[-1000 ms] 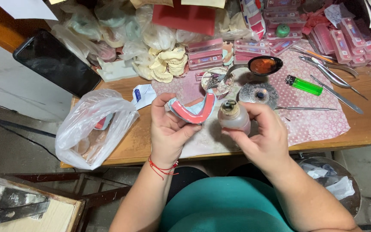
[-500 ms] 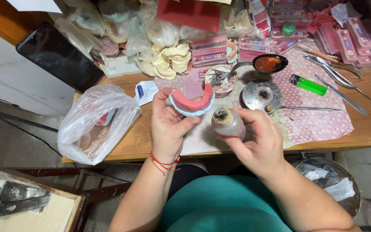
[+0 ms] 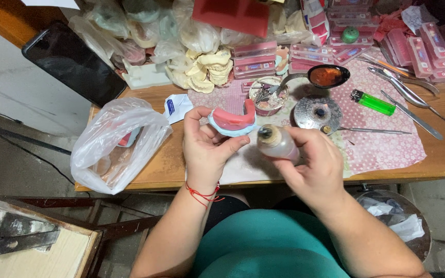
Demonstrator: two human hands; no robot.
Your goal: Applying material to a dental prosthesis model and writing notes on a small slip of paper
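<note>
Cluttered wooden workbench (image 3: 439, 159) fills the far side, and over its near edge the left hand (image 3: 207, 146) pinches a pink wax denture rim on a pale cast (image 3: 231, 121) while the right hand (image 3: 312, 164) clasps a small clear bottle (image 3: 276, 143) just right of it. With the bottle tipped toward the cast, liquid could spill over the wax, or the lightly pinched cast could slip toward the plastic bag (image 3: 117, 144) at left.

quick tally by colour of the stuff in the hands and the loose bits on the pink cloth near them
pink and pale blue: 1, the dental mould in the left hand
clear: 1, the small bottle in the right hand
green: 1, the lighter
silvery: 2, the round metal dish and the spoon holding reddish stuff
total: 5
</note>
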